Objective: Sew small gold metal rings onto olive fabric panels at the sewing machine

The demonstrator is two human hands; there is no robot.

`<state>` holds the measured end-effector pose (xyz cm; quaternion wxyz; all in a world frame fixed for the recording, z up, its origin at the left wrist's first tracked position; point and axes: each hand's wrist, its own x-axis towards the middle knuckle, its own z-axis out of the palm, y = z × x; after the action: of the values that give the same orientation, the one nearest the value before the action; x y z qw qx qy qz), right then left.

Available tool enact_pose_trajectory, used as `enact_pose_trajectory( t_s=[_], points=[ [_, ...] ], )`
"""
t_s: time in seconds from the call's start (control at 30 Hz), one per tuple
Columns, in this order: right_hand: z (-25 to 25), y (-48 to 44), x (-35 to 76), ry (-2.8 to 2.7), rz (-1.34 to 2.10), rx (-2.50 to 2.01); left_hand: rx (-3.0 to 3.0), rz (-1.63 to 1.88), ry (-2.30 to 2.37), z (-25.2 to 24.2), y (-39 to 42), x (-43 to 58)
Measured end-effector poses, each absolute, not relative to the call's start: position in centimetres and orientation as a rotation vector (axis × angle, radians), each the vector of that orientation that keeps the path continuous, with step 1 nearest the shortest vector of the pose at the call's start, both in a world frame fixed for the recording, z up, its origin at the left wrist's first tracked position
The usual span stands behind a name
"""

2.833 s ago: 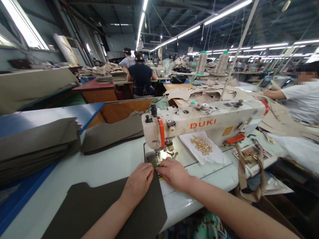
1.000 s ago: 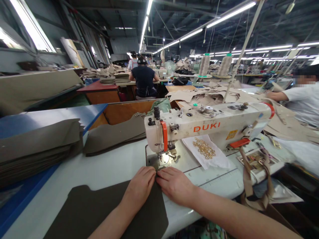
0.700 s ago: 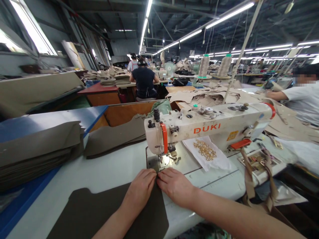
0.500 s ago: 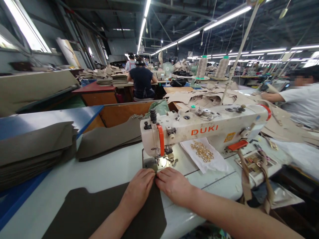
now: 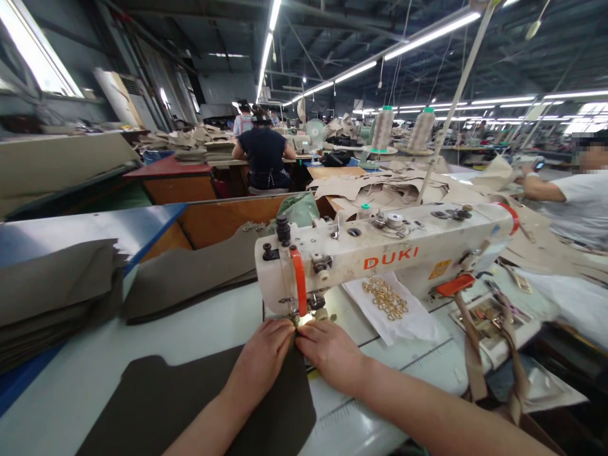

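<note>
Head view: the dark panel [image 5: 190, 405] lies flat on the white tabletop [image 5: 199, 316] along its near edge, and its far right corner reaches up under the head of the sewing machine [image 5: 380, 253]. The left hand [image 5: 263, 354] and right hand [image 5: 327, 351] sit side by side on that corner, fingertips touching. Their fingers are curled down and clamped on the panel's edge; the thumbs are hidden. The panel looks like a thin, limp sheet, light, matte and not slippery. It would likely sag if lifted by one point, so it is best held at the edge with both hands close together, as here. Almost all of it trails behind the grip, toward the near left. A stack of grey pieces [image 5: 47, 297] rests at the left edge, and gold rings [image 5: 384, 296] lie on white paper behind the machine arm
</note>
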<state>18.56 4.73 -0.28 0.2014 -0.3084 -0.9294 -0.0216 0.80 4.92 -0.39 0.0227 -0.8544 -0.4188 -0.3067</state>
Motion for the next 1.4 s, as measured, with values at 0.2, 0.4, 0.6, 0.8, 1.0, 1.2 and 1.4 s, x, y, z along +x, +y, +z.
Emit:
enact_pose_trajectory(
  t_s=[0.2, 0.4, 0.6, 0.8, 1.0, 1.2, 1.4],
  points=[
    [-0.4, 5.0, 18.5, -2.591, -0.039, -0.887, -2.63, -0.944, -1.258, -0.7, 5.4, 0.6],
    [-0.7, 5.2, 18.4, -2.571, -0.036, -0.908, -2.637, -0.943, -1.286, -0.3, 5.5, 0.7],
    [-0.5, 5.2, 18.4, -2.579, 0.01, -0.929, -2.612, -0.967, -1.289, -0.4, 5.7, 0.6],
    [-0.4, 5.2, 18.3, -2.596, -0.004, -0.938, -2.571, -0.993, -1.22, -0.7, 6.0, 0.4],
    [-0.6, 5.1, 18.2, -2.549, -0.072, -0.961, -2.572, -0.951, -1.239, -0.9, 5.8, 0.3],
    [-0.7, 4.4, 18.8, -2.533, -0.038, -0.769, -2.597, -0.777, -1.246, -1.3, 4.7, -0.2],
    [-0.8, 4.3, 18.9, -2.574, -0.035, -0.716, -2.611, -0.668, -1.264, -2.0, 3.8, -0.6]
  ],
)
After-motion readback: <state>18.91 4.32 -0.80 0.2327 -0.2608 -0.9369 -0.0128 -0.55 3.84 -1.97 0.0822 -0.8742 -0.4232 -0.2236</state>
